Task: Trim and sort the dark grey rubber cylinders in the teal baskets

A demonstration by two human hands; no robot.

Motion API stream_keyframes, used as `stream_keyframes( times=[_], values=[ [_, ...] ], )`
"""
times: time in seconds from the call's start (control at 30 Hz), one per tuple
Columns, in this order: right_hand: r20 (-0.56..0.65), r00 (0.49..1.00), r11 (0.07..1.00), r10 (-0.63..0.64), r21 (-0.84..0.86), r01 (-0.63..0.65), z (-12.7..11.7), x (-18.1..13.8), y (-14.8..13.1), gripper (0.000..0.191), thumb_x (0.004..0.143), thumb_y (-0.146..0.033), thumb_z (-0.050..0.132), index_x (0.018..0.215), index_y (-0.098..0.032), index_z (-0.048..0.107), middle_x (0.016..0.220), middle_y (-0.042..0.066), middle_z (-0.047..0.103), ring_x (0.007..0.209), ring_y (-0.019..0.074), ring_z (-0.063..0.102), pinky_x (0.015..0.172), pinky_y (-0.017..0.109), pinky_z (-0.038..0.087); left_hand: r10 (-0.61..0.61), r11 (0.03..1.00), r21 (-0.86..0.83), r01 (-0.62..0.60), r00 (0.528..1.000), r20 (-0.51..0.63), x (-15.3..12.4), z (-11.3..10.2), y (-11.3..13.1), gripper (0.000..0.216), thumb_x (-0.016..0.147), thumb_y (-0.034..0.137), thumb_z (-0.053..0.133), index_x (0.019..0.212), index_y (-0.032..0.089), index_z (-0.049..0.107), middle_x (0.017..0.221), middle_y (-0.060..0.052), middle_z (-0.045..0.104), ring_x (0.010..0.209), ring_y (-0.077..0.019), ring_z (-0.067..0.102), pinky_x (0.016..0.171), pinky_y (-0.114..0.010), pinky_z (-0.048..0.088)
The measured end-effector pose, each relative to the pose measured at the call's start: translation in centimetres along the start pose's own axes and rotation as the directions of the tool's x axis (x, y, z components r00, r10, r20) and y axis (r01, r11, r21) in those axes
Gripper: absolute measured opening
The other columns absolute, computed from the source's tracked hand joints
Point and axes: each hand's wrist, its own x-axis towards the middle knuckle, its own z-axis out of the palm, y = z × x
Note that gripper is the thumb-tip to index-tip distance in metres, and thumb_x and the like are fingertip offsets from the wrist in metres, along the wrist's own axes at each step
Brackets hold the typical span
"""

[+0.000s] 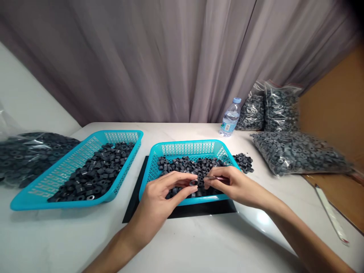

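My left hand (165, 189) pinches a small black ring (193, 183) between thumb and fingertips, over the front of the middle blue basket (187, 147). My right hand (230, 184) is closed on a thin metal tool (215, 177), perhaps tweezers, whose tip points at the ring. The basket holds many black rings (184, 165) and stands on a black mat (133, 204). A second blue basket (68, 163), to the left, is also filled with black rings.
A small pile of loose rings (243, 162) lies right of the middle basket. Clear bags of rings sit at right (295, 151), at back right (273, 108) and at far left (25, 151). A water bottle (229, 118) stands behind. A white strip (331, 214) lies near a brown board.
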Motion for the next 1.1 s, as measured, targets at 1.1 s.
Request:
stream_keyframes(
  times=[1.1],
  values=[
    [-0.138,0.989,0.999,0.044,0.023,-0.042,-0.1,0.4,1.3,0.014,0.09,-0.034,0.066,0.089,-0.021,0.071,0.09,0.001,0.071,0.078,0.0167,0.061,0.071,0.03,0.046,-0.258,0.911,-0.281,0.302,0.949,0.183,1.2,-1.7,0.9,0.022,0.087,0.029,0.074,0.107,0.019,0.072,0.099,-0.005,0.08,0.09,-0.0173,0.076,0.086,-0.025,0.061]
  ],
)
